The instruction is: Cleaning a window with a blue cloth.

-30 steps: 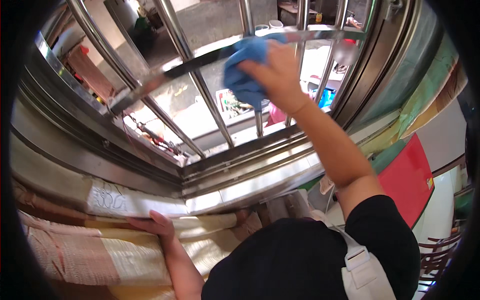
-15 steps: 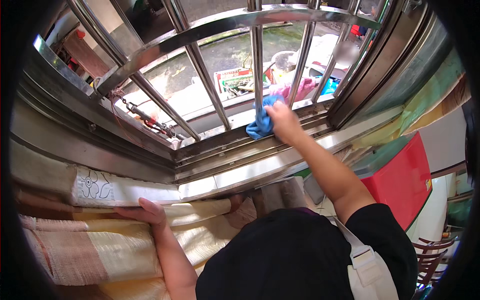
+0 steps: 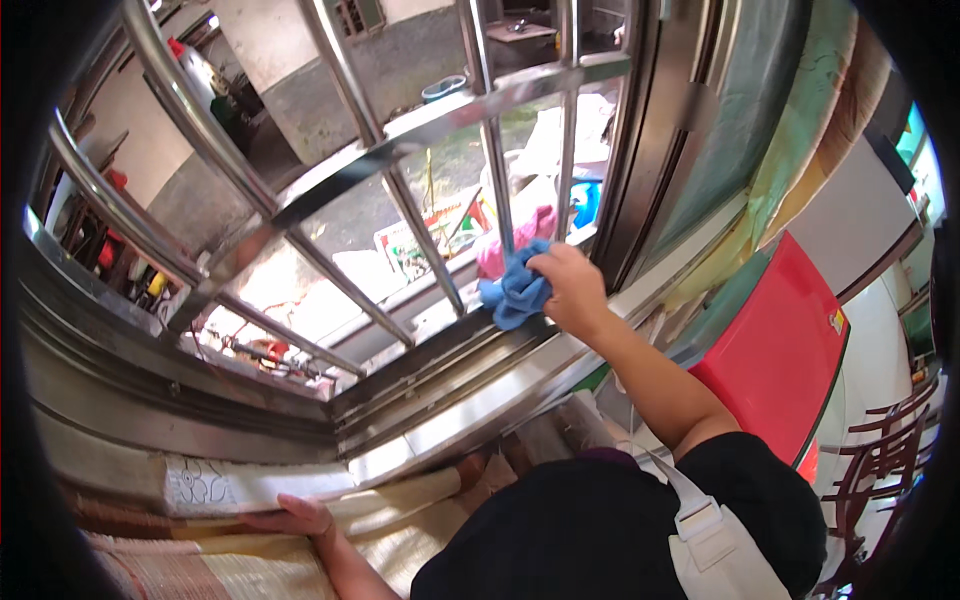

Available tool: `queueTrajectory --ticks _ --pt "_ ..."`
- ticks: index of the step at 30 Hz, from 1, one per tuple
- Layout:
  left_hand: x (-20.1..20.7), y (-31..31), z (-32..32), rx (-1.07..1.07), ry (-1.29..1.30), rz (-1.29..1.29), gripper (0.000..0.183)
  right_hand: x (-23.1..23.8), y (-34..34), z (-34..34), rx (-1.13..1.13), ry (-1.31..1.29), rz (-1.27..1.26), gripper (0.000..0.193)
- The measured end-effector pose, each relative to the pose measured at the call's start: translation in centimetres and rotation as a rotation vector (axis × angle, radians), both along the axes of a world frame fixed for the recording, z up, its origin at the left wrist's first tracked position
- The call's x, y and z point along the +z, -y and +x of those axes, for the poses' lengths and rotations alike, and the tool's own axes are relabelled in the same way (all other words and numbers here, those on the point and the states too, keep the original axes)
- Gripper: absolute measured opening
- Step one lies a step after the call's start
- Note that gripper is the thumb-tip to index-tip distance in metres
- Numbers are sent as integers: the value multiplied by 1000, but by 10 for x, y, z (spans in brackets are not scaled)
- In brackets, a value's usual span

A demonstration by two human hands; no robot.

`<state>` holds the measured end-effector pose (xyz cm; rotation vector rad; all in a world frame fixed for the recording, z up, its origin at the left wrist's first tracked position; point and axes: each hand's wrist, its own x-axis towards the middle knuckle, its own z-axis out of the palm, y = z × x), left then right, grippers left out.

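My right hand [image 3: 573, 287] grips a crumpled blue cloth [image 3: 520, 290] at the foot of an upright metal bar [image 3: 497, 185]. The cloth lies against the bar, just above the window's metal sill track [image 3: 420, 385]. Lower left, my left hand [image 3: 297, 517] rests with its fingers stretched flat and its thumb apart, beside a beige and brown curtain [image 3: 390, 530]. It lies just below the white tiled ledge [image 3: 290, 480]; part of its fingers is in shadow against the curtain.
A horizontal metal rail [image 3: 430, 118] crosses the window bars. Beyond them lie a pink cloth [image 3: 490, 258] and a blue container [image 3: 585, 203]. To the right are a sliding glass pane [image 3: 735, 130], a green curtain [image 3: 800, 130], a red box-shaped thing [image 3: 780, 350] and dark wooden chairs [image 3: 890, 450].
The view has turned and shifted, showing more of the yard beyond the bars. My right hand still holds the blue cloth low on a bar; my left hand stays near the curtain.
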<state>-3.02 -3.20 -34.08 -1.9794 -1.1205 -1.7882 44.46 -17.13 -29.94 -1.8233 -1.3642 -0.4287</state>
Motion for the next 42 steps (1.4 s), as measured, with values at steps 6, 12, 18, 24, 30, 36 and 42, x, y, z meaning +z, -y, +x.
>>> queueTrajectory --ticks 6,12,18,24,30,36,42 --pt "-7 5 -7 199 -41 -61 77 176 36 42 -212 667 472 27" --pt "-16 2 -4 208 -45 -102 77 88 33 86 34 777 -232 4" --pt "-17 -35 14 173 72 -131 79 -11 43 88 195 763 -403 8" --pt "10 -82 62 108 192 -23 77 80 35 78 235 951 -305 8" --pt "-2 -79 56 115 200 -39 75 293 2 36 37 1258 185 13" --pt "-5 -78 40 109 153 -64 73 473 -25 71 -380 1012 585 38" --pt "-31 -56 23 130 116 -151 71 511 -85 93 -361 570 647 47"
